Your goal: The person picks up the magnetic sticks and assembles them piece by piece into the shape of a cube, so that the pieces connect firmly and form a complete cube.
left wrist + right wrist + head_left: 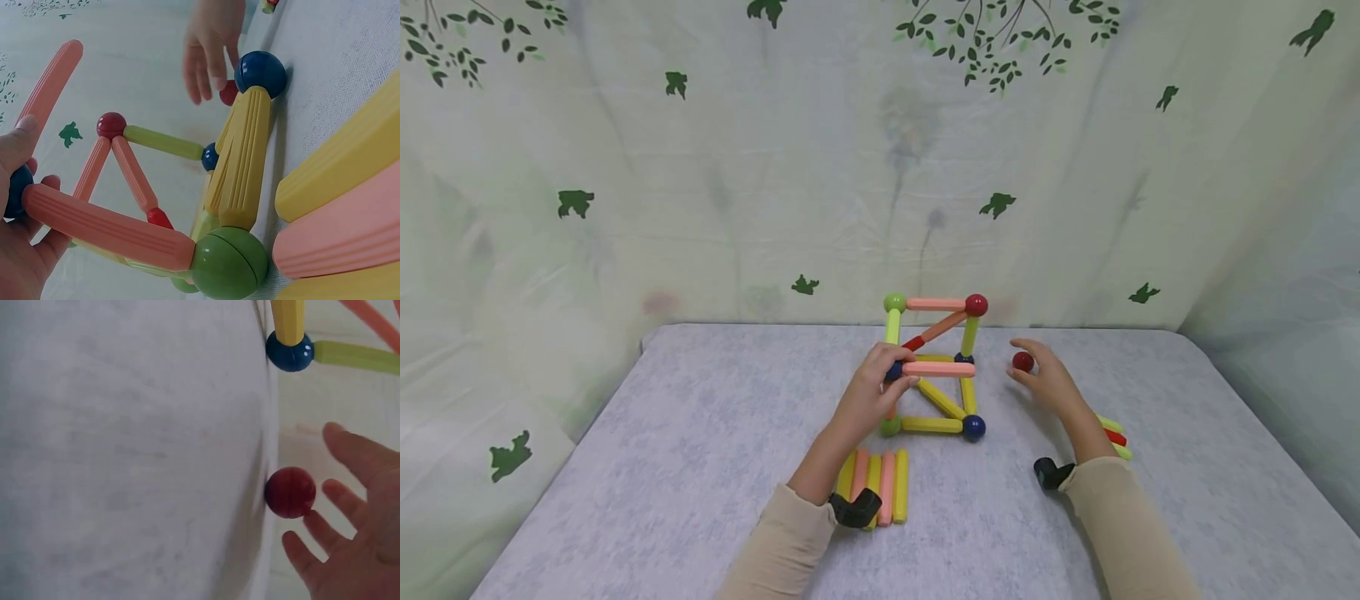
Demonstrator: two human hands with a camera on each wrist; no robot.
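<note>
A frame of magnetic sticks and balls stands on the table, with a red ball (977, 305) and a green ball (895, 303) at its far top corners. At its near top corner my left hand (877, 385) grips a blue ball (19, 190). Two pink sticks meet at that ball: one runs down to a green ball (229, 262), the other, a pink stick (938, 369), reaches out with a free end. My right hand (362, 531) has its fingers spread beside a loose red ball (290, 492) resting on the table.
Several yellow and pink sticks (887, 492) lie side by side under the left forearm. Green and red sticks (1116, 437) lie partly behind the right wrist. A patterned curtain (820, 167) hangs behind the table (700, 450).
</note>
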